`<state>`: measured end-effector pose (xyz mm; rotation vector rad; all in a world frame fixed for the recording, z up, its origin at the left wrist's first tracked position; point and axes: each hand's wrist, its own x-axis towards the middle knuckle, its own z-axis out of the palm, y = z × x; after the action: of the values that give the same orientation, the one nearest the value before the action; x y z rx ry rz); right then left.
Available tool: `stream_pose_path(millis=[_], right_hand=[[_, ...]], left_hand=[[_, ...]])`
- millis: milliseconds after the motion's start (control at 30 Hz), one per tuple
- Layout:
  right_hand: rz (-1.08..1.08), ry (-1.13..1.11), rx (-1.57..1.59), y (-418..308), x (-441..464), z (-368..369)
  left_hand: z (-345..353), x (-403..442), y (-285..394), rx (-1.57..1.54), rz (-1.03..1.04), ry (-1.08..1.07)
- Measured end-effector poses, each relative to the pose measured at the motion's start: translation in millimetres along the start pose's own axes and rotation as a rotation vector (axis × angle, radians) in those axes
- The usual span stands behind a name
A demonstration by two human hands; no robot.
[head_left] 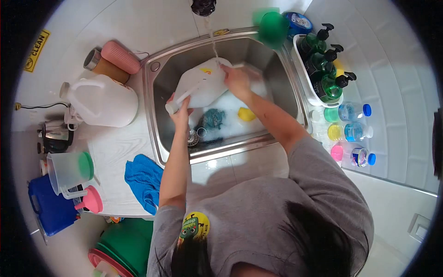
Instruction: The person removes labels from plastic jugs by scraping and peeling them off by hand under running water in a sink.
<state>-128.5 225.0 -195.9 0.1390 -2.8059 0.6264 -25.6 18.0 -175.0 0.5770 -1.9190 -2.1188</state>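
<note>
A white translucent plastic jug (196,85) lies tilted across the sink, its capped neck toward the lower left. My left hand (181,111) is wrapped round it by the handle and neck. My right hand (236,82) has its fingers curled against the jug's far end, beside a small yellow label; whether something small is between those fingertips is hidden. Water (214,44) runs from the faucet (203,6) onto that end. Below the jug, a teal scrubbing mesh (213,119) and a yellow sponge (246,114) sit in suds.
The steel sink (155,134) has a drain (192,137). Left are another large jug (108,101), a pink bottle (121,56) and a blue cloth (144,181). Right stand a white bin (302,69) of green pump bottles and several small bottles (354,131). A green shape (272,30) is blurred.
</note>
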Motion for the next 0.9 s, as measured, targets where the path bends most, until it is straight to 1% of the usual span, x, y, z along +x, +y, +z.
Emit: stream_pose_path(millis=[100, 200, 300, 433, 467, 600, 633, 767, 800, 900], right_hand=[[-0.107, 0.009, -0.013, -5.8, -12.7, -4.6], [-0.064, 0.036, 0.009, -16.9, -20.8, 6.3], [-0.06, 0.075, 0.013, -18.1, -0.1, 5.0], [0.031, -0.045, 0.023, -7.7, 11.5, -7.9], [0.036, -0.035, 0.028, -9.6, 11.4, -7.6], [-0.009, -0.032, 0.324, -7.4, -5.6, -2.6], [-0.004, -0.029, 0.324, -5.2, -6.6, 2.9], [0.008, 0.057, 0.898, -0.7, 1.6, 21.4], [0.009, 0.064, 0.894, -2.6, 4.1, 14.7], [0.133, -0.112, 0.757, -9.3, -7.7, -13.1]], left_hand=[[-0.8, 1.5, 2.7, -0.037, -0.005, 0.025], [-6.7, -0.4, -0.5, -0.04, -0.043, 0.034], [3.9, 6.8, 2.4, -0.081, -0.064, 0.058], [10.3, -9.1, 12.5, -0.027, -0.055, 0.018], [7.9, -5.7, 14.4, -0.022, -0.047, 0.012], [-1.1, 0.8, 7.7, -0.05, -0.09, 0.019], [-2.8, -0.5, 6.5, -0.047, -0.091, 0.015], [-0.4, 1.5, 5.7, -0.054, -0.109, 0.02], [1.3, 3.4, 6.0, -0.056, -0.107, 0.013], [-0.8, 2.3, 3.6, -0.065, -0.082, 0.004]])
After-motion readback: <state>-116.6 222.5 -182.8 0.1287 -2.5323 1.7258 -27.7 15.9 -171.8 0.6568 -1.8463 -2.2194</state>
